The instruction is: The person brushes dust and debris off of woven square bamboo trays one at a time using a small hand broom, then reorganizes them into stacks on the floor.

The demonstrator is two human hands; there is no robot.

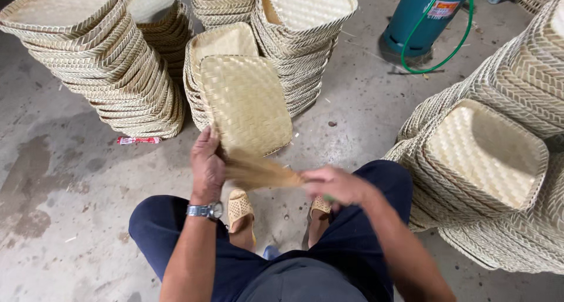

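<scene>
The left hand (207,161) is closed on the near left edge of a woven tray (245,102), which it holds tilted up off the floor with the underside facing the camera and the long axis running away from the person toward the stacks behind. The right hand (336,184) has its grip closed on the handle end of a blurred brush (258,171); its bristles point left, toward the tray's lower edge just beside the left hand. So the tray lies up and to the left of the right hand, and the left hand is the nearer. A stack of trays (111,73) stands well apart on the left, another pile (487,161) close on the right, a teal gas cylinder (420,14) beyond
</scene>
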